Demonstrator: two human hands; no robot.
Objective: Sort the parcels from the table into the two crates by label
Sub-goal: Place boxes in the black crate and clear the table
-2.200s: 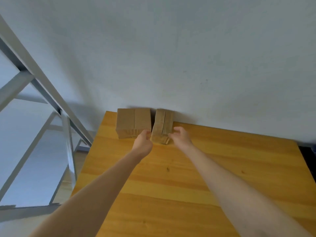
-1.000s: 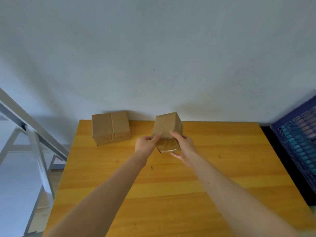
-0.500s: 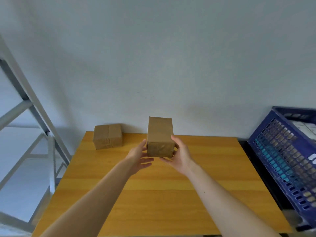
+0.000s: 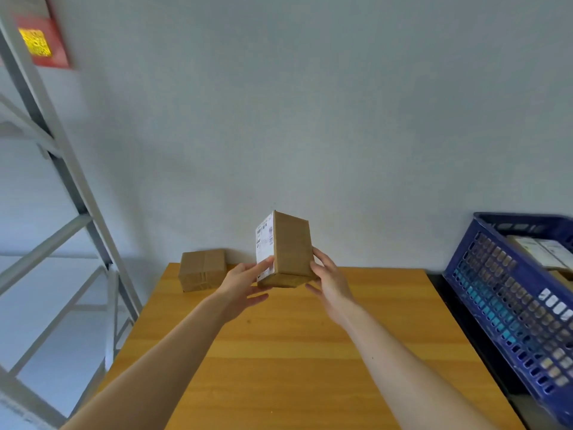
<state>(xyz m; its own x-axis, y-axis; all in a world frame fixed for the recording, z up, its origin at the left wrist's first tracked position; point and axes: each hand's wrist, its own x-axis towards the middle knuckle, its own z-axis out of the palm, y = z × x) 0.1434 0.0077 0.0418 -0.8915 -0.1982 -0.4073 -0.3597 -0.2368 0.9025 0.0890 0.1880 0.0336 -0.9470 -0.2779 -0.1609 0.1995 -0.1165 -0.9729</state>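
Observation:
A small cardboard parcel (image 4: 290, 248) is held upright in the air above the wooden table (image 4: 297, 342). Its white label faces left. My left hand (image 4: 246, 282) pinches its lower left side at the label, and my right hand (image 4: 328, 279) holds its lower right side. A second cardboard parcel (image 4: 203, 270) lies at the table's far left corner against the wall. A blue plastic crate (image 4: 508, 293) stands to the right of the table and holds labelled parcels.
A grey metal shelf frame (image 4: 65, 169) rises at the left of the table. A red sign (image 4: 42, 41) hangs on the wall at the upper left. The grey wall runs directly behind the table.
The parcel went from the table by the wall up into the air in both hands and turned, so its white label now shows on the left face. The view swung right and the crate came in.

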